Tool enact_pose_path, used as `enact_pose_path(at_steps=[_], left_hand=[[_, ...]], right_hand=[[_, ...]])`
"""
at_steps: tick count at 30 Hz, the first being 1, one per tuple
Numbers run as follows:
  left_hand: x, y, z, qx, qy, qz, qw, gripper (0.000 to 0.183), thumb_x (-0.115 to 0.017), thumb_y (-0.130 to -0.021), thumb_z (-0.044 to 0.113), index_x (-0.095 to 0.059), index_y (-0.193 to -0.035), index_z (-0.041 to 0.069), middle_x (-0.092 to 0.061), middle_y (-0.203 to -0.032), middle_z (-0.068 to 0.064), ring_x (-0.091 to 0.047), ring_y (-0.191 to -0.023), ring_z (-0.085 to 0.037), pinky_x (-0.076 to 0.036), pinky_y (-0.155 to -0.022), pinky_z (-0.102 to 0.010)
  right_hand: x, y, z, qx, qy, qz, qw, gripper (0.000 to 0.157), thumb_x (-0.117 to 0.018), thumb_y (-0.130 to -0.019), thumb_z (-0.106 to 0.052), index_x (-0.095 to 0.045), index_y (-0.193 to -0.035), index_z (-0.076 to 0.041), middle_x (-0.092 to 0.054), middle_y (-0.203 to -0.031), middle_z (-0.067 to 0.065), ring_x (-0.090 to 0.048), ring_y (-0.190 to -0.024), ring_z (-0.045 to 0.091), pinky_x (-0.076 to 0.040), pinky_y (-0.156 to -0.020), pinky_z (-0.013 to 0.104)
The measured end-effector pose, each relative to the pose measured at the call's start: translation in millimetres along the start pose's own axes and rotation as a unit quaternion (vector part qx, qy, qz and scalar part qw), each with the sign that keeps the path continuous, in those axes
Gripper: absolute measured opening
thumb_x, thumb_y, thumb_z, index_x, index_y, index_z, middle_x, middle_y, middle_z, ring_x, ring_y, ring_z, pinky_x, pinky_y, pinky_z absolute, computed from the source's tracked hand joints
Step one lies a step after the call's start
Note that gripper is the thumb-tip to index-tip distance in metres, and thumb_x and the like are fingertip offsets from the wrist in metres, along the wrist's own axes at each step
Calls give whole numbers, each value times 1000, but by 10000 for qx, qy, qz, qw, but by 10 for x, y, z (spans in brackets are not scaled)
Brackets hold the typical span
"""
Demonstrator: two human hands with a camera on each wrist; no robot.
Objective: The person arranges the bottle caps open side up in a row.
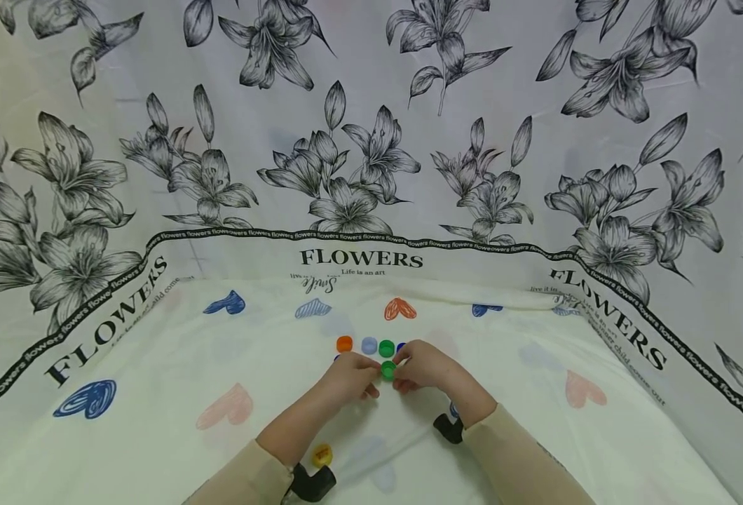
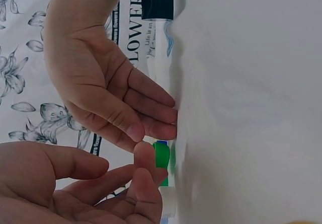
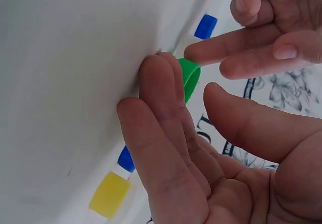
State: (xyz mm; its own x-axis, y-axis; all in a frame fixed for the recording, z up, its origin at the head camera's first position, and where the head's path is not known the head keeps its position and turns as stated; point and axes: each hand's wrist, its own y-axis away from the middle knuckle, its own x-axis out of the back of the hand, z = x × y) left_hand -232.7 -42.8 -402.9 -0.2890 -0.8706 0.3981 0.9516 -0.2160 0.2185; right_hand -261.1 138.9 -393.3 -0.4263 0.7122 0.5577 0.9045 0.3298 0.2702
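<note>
A green bottle cap [image 1: 388, 370] lies on the white cloth between the two hands. My left hand [image 1: 349, 376] reaches in from the left with its index fingertip right at the cap's side. From the other side my right hand [image 1: 427, 365] has its fingertips close against the cap. In the right wrist view, the right hand's fingers [image 3: 161, 128] stretch past the green cap [image 3: 191, 79], partly hiding it, and the thumb stands apart. Just behind are an orange cap [image 1: 344, 343], a light blue cap [image 1: 369, 345], another green cap [image 1: 386, 348] and a blue cap [image 1: 401, 346], partly covered by the right hand.
A yellow cap [image 1: 322, 455] lies beside the left wrist's black camera mount [image 1: 313, 484]. The right wrist view shows another yellow cap [image 3: 109, 195] and a blue cap [image 3: 206, 26]. A flower-printed curtain [image 1: 359, 161] rises behind the heart-printed cloth [image 1: 270, 442].
</note>
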Motion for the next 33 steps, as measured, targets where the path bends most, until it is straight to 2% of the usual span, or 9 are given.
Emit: enact_pose_path(at_steps=[6, 17, 20, 22, 25, 27, 29, 33], left_hand=[[-6, 5, -10, 72, 42, -70, 9999, 30, -56, -103, 9, -67, -126, -6, -69, -81, -9, -66, -71, -20, -53, -67, -27], [-16, 13, -26, 139, -2, -267, 9995, 28, -57, -103, 11, -68, -125, -2, -70, -89, -9, -66, -76, -20, -54, -73, -30], [19, 74, 16, -16, -170, -342, 9993, 29, -58, -102, 11, -68, -127, -2, -71, -96, -9, -66, -77, -22, -55, -73, -32], [72, 138, 51, -299, -404, -398, 9979, 31, -59, -101, 12, -67, -128, -2, -70, -101, -9, -66, -77, -22, -56, -72, -33], [198, 269, 96, -824, -895, -477, 9914, 31, -61, -101, 13, -66, -127, -3, -71, -101, -9, -65, -77, -21, -55, -70, -34], [295, 369, 117, -1015, -1321, -517, 9847, 28, -63, -100, 15, -68, -122, -1, -70, -96, -6, -64, -76, -19, -54, -69, -34], [396, 464, 119, -1077, -1745, -605, 9769, 24, -67, -98, 17, -72, -116, 2, -68, -91, -3, -62, -75, -18, -54, -68, -34], [560, 601, 55, -975, -2374, -837, 9629, 18, -76, -93, 19, -75, -106, 8, -65, -86, 3, -58, -78, -18, -52, -70, -35]], right_hand=[[-14, -17, -4, 42, 55, -30, 10000, 35, -64, -98, -2, -60, -129, 12, -73, -80, 11, -73, -75, 23, -59, -72, 34], [-33, -9, 5, 175, 293, -80, 9994, 42, -67, -96, -2, -57, -135, 11, -72, -79, 8, -72, -73, 20, -58, -71, 32], [-1, 46, -28, 187, 400, -138, 9989, 47, -69, -96, -5, -55, -139, 9, -71, -79, 7, -70, -73, 19, -58, -72, 32], [13, 98, -63, 238, 498, -165, 9983, 48, -71, -96, -7, -55, -138, 7, -69, -79, 7, -68, -72, 20, -57, -71, 32], [-5, 183, -143, 344, 624, -259, 9971, 43, -74, -95, -11, -58, -132, 3, -68, -76, 7, -67, -70, 22, -55, -71, 33], [-47, 245, -213, 506, 786, -384, 9949, 38, -75, -94, -13, -60, -126, 2, -68, -76, 6, -67, -70, 23, -54, -71, 34], [-103, 310, -291, 612, 972, -543, 9919, 36, -76, -94, -15, -62, -123, 0, -69, -76, 5, -67, -71, 23, -53, -73, 36], [-240, 421, -419, 722, 1471, -771, 9835, 31, -79, -92, -20, -67, -118, -7, -68, -81, 0, -65, -73, 19, -53, -73, 36]])
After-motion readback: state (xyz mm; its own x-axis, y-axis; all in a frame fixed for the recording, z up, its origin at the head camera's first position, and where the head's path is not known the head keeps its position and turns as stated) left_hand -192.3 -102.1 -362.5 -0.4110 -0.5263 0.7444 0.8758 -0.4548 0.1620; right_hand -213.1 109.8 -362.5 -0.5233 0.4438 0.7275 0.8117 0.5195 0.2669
